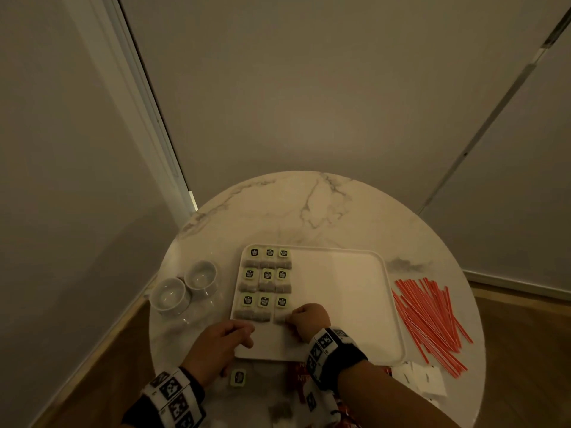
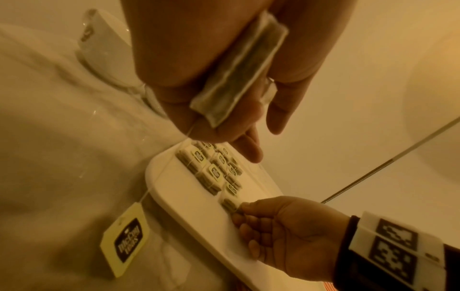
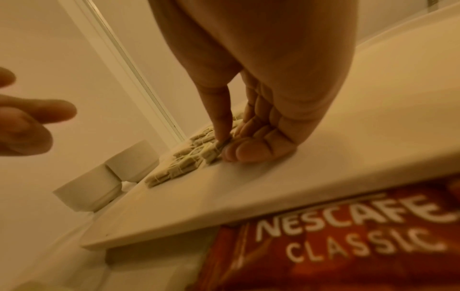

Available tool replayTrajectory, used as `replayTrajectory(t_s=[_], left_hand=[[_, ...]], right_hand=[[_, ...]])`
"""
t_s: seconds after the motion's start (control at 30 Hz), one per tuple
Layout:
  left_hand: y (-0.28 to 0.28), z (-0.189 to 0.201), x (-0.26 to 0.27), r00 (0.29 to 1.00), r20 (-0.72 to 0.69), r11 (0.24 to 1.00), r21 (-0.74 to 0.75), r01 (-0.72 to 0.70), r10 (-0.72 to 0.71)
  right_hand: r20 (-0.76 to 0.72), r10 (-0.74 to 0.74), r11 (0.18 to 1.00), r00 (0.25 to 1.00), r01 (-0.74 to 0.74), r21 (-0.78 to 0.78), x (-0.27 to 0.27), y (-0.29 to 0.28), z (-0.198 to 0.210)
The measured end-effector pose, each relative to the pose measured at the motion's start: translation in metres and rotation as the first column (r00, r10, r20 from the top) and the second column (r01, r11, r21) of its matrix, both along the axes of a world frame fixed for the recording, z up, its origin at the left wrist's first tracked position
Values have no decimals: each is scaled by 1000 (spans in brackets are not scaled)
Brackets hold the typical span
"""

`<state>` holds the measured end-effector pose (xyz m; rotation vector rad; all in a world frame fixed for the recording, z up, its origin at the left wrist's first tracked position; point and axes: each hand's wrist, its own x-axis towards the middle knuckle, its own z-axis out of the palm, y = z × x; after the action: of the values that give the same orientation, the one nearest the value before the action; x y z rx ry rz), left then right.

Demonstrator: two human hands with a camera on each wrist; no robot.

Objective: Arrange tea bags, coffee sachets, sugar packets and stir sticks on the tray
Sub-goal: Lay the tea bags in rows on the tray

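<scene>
A white tray (image 1: 340,288) lies on the round marble table. Several tea bags (image 1: 267,278) with yellow-green tags sit in a grid of three rows on its left part. My right hand (image 1: 304,318) rests on the tray, and its thumb and curled fingers (image 3: 248,153) pinch the nearest right tea bag (image 1: 281,318) of the grid. My left hand (image 1: 228,338) hovers at the tray's near left corner and holds another tea bag (image 2: 239,72) against the palm. Its tag (image 1: 238,377) hangs on its string down to the table.
Two white cups (image 1: 185,285) stand left of the tray. Red stir sticks (image 1: 432,322) lie in a loose pile to the right. Red coffee sachets (image 3: 348,246) lie at the tray's near edge under my right arm, with white sugar packets (image 1: 423,378) to their right.
</scene>
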<state>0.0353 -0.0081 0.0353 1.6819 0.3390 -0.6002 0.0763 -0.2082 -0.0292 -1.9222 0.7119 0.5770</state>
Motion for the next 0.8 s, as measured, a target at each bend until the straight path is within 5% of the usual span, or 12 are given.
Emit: replayTrajectory(t_s=[0.8], left_hand=[[-10,16,-9,990,-36,990,31,137,-136]], right_hand=[[-1,199,960,980,-195,-199,11,-1,-28]])
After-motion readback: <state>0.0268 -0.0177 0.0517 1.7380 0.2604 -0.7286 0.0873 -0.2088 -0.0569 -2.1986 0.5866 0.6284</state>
